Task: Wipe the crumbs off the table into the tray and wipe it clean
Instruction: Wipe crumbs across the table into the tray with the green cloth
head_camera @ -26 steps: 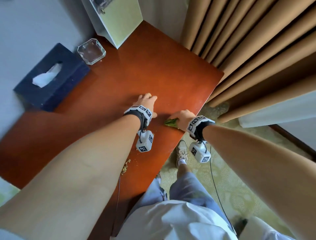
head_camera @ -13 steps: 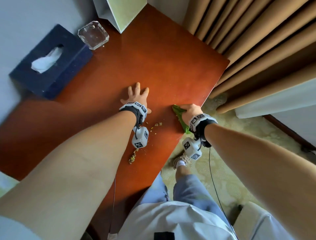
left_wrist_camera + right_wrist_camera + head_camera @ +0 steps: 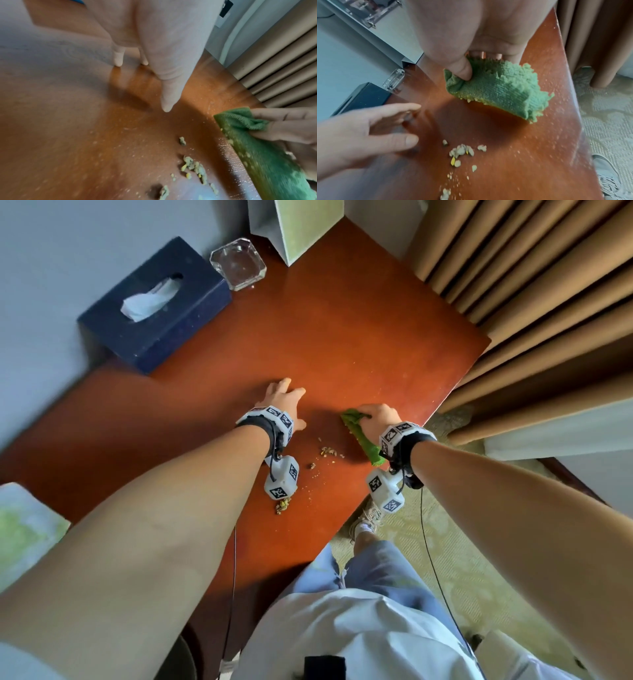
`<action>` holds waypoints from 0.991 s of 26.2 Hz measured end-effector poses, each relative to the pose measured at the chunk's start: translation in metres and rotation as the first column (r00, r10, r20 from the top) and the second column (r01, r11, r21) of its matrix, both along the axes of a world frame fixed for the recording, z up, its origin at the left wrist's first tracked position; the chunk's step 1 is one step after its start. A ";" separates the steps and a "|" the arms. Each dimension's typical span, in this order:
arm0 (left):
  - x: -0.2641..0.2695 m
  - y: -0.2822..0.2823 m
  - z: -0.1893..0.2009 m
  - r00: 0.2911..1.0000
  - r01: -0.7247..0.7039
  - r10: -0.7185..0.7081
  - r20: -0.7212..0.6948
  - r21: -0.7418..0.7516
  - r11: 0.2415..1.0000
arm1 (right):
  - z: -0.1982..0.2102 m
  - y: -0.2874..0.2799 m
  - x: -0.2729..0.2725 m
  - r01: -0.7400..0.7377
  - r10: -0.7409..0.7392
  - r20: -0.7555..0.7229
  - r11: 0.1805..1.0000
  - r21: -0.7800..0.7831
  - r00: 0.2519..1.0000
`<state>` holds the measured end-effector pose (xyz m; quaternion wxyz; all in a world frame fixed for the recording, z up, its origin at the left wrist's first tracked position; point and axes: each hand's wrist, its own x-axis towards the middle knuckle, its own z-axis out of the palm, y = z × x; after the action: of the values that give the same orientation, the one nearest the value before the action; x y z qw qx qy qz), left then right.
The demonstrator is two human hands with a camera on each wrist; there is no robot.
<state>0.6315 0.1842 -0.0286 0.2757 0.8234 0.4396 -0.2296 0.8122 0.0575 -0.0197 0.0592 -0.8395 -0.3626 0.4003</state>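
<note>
My right hand (image 3: 378,414) pinches a green cloth (image 3: 361,436) (image 3: 501,89) (image 3: 257,146), thumb pressed into its fold, held just above the red-brown table (image 3: 342,337) near its right edge. Crumbs (image 3: 330,453) (image 3: 462,150) (image 3: 193,166) lie in a small heap between both hands, with fine specks around them. A second heap of crumbs (image 3: 282,506) sits near the front edge under my left wrist. My left hand (image 3: 284,400) (image 3: 368,129) rests on the table with fingers spread and straight, holding nothing. A clear glass tray (image 3: 238,263) stands at the far left corner.
A dark blue tissue box (image 3: 154,302) sits at the table's left side beside the glass tray. A pale green box (image 3: 298,224) stands at the far edge. Brown curtains (image 3: 531,302) hang close along the right edge. Patterned carpet (image 3: 462,577) and my shoe (image 3: 366,518) lie below.
My right hand has drawn the green cloth away from the front edge, farther onto the table. Crumbs that were hidden now show between the hands. The left hand stays on the table with fingers spread.
</note>
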 end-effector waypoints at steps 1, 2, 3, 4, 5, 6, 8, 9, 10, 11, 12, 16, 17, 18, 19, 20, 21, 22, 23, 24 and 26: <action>-0.007 -0.003 0.001 0.999 -0.034 0.034 -0.008 0.006 0.999 | 0.002 0.006 0.002 0.006 -0.006 0.014 1.000 0.010 1.000; -0.013 -0.005 0.002 0.998 -0.065 0.065 -0.025 0.009 0.998 | 0.007 0.013 0.004 0.003 -0.004 0.027 1.000 0.026 1.000; -0.020 -0.008 0.001 0.994 -0.097 0.097 -0.049 0.012 0.995 | 0.009 0.021 0.005 -0.008 0.006 0.038 0.999 0.037 0.999; -0.024 -0.012 0.001 0.990 -0.118 0.118 -0.077 0.011 0.993 | 0.012 0.027 0.007 -0.007 0.005 0.049 0.999 0.052 0.999; -0.029 -0.015 -0.002 0.984 -0.142 0.142 -0.104 0.007 0.990 | 0.014 0.033 0.007 -0.011 0.008 0.053 0.998 0.056 0.999; -0.033 -0.019 -0.004 0.979 -0.156 0.155 -0.129 0.003 0.988 | 0.016 0.035 0.007 -0.023 0.021 0.051 0.999 0.045 0.998; -0.041 -0.025 -0.009 0.976 -0.149 0.148 -0.161 0.008 0.989 | 0.015 0.038 -0.002 -0.093 0.093 0.032 0.996 -0.005 0.995; -0.045 -0.026 -0.011 0.977 -0.136 0.137 -0.165 0.014 0.991 | 0.012 0.040 -0.010 -0.139 0.139 0.006 0.990 -0.017 0.990; -0.048 -0.027 -0.014 0.977 -0.133 0.133 -0.164 0.014 0.991 | 0.010 0.041 -0.020 -0.193 0.192 -0.013 0.981 -0.030 0.981; -0.048 -0.027 -0.014 0.979 -0.131 0.131 -0.157 0.009 0.991 | 0.007 0.042 -0.031 -0.244 0.243 -0.028 0.968 -0.051 0.970; -0.048 -0.028 -0.014 0.979 -0.141 0.139 -0.146 -0.003 0.990 | 0.005 0.041 -0.041 -0.314 0.312 -0.036 0.946 -0.084 0.949; -0.057 -0.029 -0.010 0.984 -0.161 0.162 -0.068 0.016 0.987 | -0.003 0.025 -0.073 -0.655 0.654 -0.059 0.742 -0.139 0.754; -0.062 -0.032 -0.009 0.983 -0.174 0.175 -0.047 0.030 0.984 | -0.005 0.019 -0.079 -0.737 0.733 -0.085 0.661 -0.143 0.675; -0.067 -0.037 -0.007 0.980 -0.195 0.197 -0.032 0.040 0.980 | -0.005 0.014 -0.083 -0.795 0.788 -0.113 0.589 -0.145 0.605; -0.070 -0.041 -0.006 0.974 -0.224 0.225 -0.023 0.045 0.974 | -0.007 0.013 -0.084 -0.826 0.816 -0.133 0.544 -0.149 0.562; -0.073 -0.047 -0.005 0.965 -0.259 0.260 -0.020 0.052 0.965 | -0.004 0.014 -0.083 -0.836 0.825 -0.140 0.530 -0.143 0.548; -0.076 -0.054 -0.002 0.954 -0.299 0.300 -0.022 0.060 0.952 | -0.004 0.017 -0.080 -0.829 0.818 -0.135 0.547 -0.118 0.559; -0.079 -0.060 -0.001 0.940 -0.337 0.340 -0.028 0.065 0.939 | -0.001 0.021 -0.077 -0.801 0.791 -0.127 0.592 -0.089 0.599; -0.085 -0.070 0.001 0.918 -0.392 0.395 -0.039 0.076 0.917 | 0.002 0.025 -0.074 -0.777 0.769 -0.116 0.628 -0.051 0.629; -0.089 -0.078 0.003 0.897 -0.434 0.439 -0.053 0.083 0.897 | 0.005 0.030 -0.071 -0.752 0.747 -0.105 0.659 -0.015 0.656; -0.097 -0.094 0.005 0.861 -0.499 0.505 -0.057 0.098 0.861 | 0.007 0.040 -0.065 -0.719 0.718 -0.102 0.694 0.030 0.689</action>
<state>0.5341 0.0905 -0.0233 0.2747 0.6809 0.6584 -0.1654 0.7473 0.0979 -0.0124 -0.0880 -0.6088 -0.6557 0.4378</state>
